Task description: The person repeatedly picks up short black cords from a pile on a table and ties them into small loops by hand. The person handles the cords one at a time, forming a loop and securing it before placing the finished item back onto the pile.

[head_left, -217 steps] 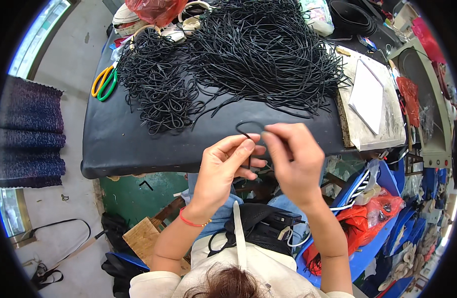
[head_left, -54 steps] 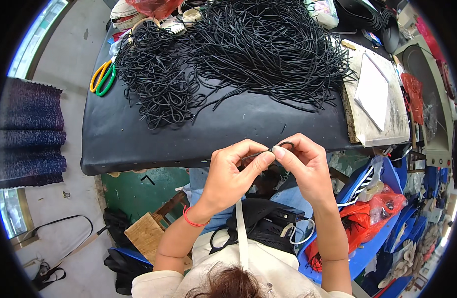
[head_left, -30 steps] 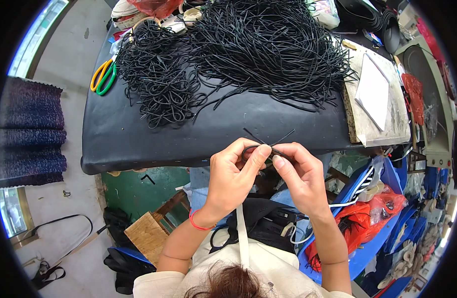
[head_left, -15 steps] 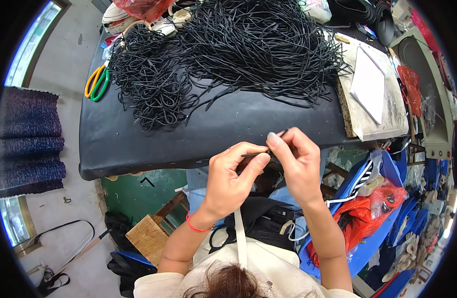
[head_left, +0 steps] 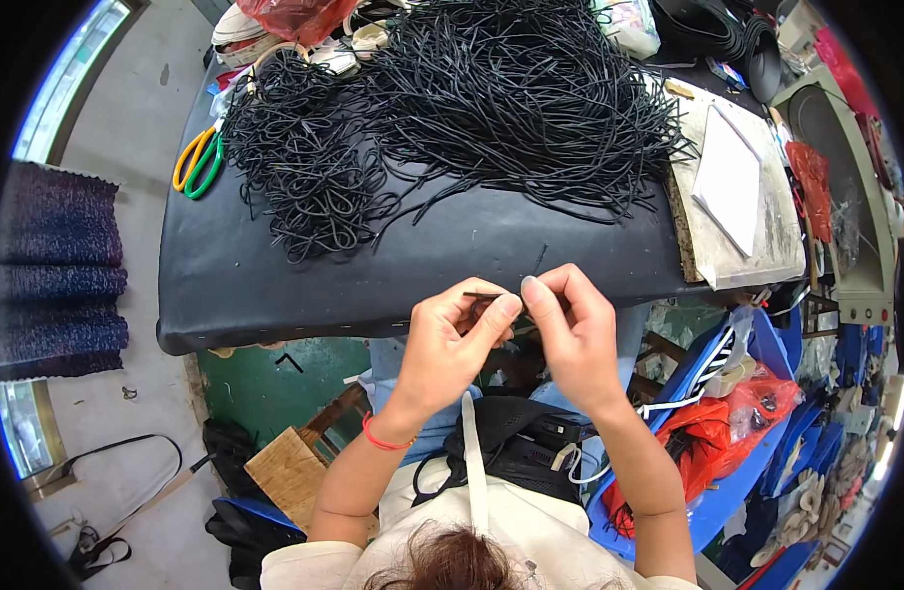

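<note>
My left hand (head_left: pixel 450 339) and my right hand (head_left: pixel 574 334) meet close together over the table's near edge. Each pinches a short piece of thin black cord (head_left: pixel 540 260); one dark end rises above the right fingertips, another pokes out by the left fingers. How the cord runs between the fingertips is hidden. Beyond them on the black tabletop lies a large heap of straight black cords (head_left: pixel 530 108), with a smaller pile of looped, tangled black cords (head_left: pixel 309 162) to its left.
Scissors with orange and green handles (head_left: pixel 198 162) lie at the table's left edge. A pale board (head_left: pixel 747 197) bearing a white sheet stands at the right. Below it, a blue bin (head_left: pixel 707 516) holds red plastic bags (head_left: pixel 757 405). A wooden stool (head_left: pixel 292 477) is at lower left.
My fingertips have shifted slightly left, and the right hand has dropped a little. A cord end now sticks up above the right fingers. The head view has tilted slightly.
</note>
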Demonstrator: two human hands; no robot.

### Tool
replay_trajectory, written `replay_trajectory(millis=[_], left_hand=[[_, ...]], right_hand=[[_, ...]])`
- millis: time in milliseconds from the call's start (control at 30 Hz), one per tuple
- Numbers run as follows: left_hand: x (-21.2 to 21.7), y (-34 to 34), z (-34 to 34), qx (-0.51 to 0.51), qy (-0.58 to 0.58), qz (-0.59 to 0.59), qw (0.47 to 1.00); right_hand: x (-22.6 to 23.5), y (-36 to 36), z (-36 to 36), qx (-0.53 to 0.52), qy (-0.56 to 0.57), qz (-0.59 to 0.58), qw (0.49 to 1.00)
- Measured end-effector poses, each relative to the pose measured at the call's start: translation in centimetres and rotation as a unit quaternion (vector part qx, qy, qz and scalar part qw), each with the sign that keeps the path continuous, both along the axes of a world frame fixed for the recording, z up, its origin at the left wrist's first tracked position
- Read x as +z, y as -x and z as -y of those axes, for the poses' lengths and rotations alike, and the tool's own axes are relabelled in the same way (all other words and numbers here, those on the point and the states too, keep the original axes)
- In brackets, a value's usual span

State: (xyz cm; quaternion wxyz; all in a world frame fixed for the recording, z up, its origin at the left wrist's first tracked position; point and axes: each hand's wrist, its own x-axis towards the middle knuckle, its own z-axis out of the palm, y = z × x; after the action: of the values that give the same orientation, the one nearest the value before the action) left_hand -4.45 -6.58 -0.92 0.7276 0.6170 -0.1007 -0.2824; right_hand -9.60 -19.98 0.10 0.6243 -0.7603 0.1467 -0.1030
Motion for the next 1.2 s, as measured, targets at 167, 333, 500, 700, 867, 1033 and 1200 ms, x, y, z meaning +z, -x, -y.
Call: replay_trajectory(millis=[167,333,500,700,867,1033,1200], left_hand=[[0.2,-1.6,-2.1,0.119,-0.123,0.195,0.966],[1.8,-10.4,-7.6,0.296,-0.435,0.401,0.750],[1.9,-10.8,-6.0,0.383,-0.460,0.555,0.577],[0.3,-4.8,-0.9,0.090,-0.204,0.528,0.819],[1.0,-3.4,-1.7,-0.054,-0.182,0.245,0.951],[0.5,-2.2,-3.9,-0.070,-0.066,0.031,0.995],[-0.2,-1.4,-1.2,0.038,0.085,-0.118,0.989]], right_hand=[[-1.4,-2.1,1.1,0.036,0.254,0.124,0.959],[-3.2,-7.0,4.4,-0.010,0.458,0.184,0.869],[-4.3,-9.2,4.6,-0.050,0.547,0.186,0.815],[-2.3,-5.7,3.8,0.059,0.559,0.277,0.779],[-1.3,-3.4,3.0,0.155,0.526,0.292,0.784],[-0.2,-3.2,4.6,0.033,0.397,0.240,0.886],[0.0,-3.1,0.3,0.005,0.337,0.218,0.916]])
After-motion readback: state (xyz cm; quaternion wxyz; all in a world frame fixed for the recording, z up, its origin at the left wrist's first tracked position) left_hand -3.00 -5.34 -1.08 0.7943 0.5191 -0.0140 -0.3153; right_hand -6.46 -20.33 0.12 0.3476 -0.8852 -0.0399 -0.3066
